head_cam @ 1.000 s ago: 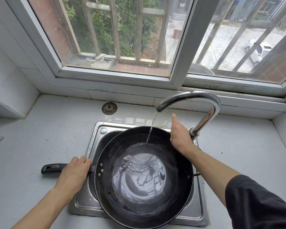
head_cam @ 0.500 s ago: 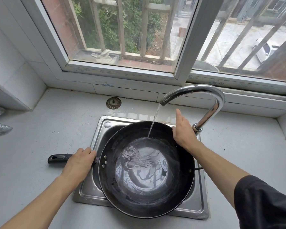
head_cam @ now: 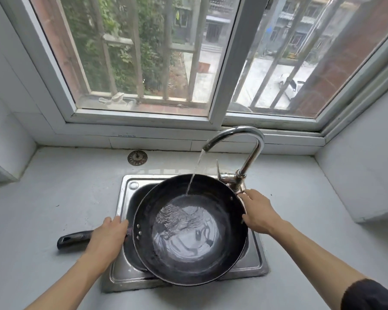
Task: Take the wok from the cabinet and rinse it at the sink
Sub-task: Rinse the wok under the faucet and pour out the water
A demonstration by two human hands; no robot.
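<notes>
A black wok (head_cam: pixel 188 249) rests across the steel sink (head_cam: pixel 123 271), with a pool of water rippling in its bottom. A thin stream of water (head_cam: pixel 195 173) falls from the curved chrome faucet (head_cam: pixel 251 139) onto the wok's far inner wall. My left hand (head_cam: pixel 108 236) grips the long black handle (head_cam: pixel 74 238) close to the wok's body; the handle's end sticks out to the left over the counter. My right hand (head_cam: pixel 259 212) holds the wok's right rim, just in front of the tap lever (head_cam: pixel 227 176).
A round metal drain strainer (head_cam: pixel 137 157) lies on the grey counter (head_cam: pixel 54 198) behind the sink. The barred window (head_cam: pixel 143 63) rises right behind the faucet. White walls close the counter at the left and right.
My right hand has left the tap lever behind the wok and come down onto the wok's right rim. The left hand stays on the handle. Water keeps running.
</notes>
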